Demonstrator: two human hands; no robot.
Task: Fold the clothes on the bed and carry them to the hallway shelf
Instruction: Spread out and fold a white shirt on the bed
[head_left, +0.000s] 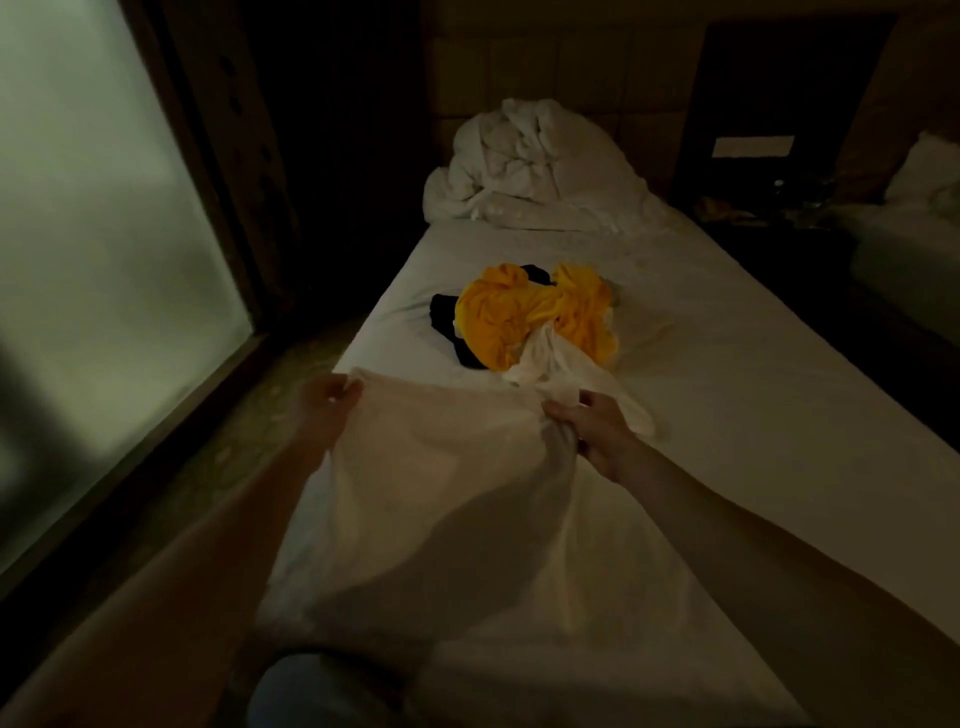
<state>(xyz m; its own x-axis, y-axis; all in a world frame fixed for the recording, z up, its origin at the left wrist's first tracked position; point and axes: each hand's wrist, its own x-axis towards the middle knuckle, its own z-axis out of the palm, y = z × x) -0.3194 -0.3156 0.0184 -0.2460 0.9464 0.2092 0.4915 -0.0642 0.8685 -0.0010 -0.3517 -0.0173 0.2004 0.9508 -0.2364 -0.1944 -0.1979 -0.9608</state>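
Dim room, head view looking down along a single bed with a white fitted sheet (727, 395). Both hands hold a pale cream thin fabric garment (441, 478) stretched out in lower centre of frame, over the near end of the bed. Left hand (324, 410) pinches its far left corner, fingers curled on the edge. Right hand (592, 436) grips a bunched fold at the far right edge, fingers wrapped round the cloth. A loose tail of the same cream cloth runs up toward the pile. Centre of frame: crumpled bright yellow garment (535, 317) lying on top of a black garment (447, 317), both on the sheet, just beyond the hands. Upper centre: rumpled white duvet heap (524, 166) against the headboard. Left of frame: large frosted glass window pane (88, 249). Upper right: dark nightstand (769, 171), contents too dim to tell
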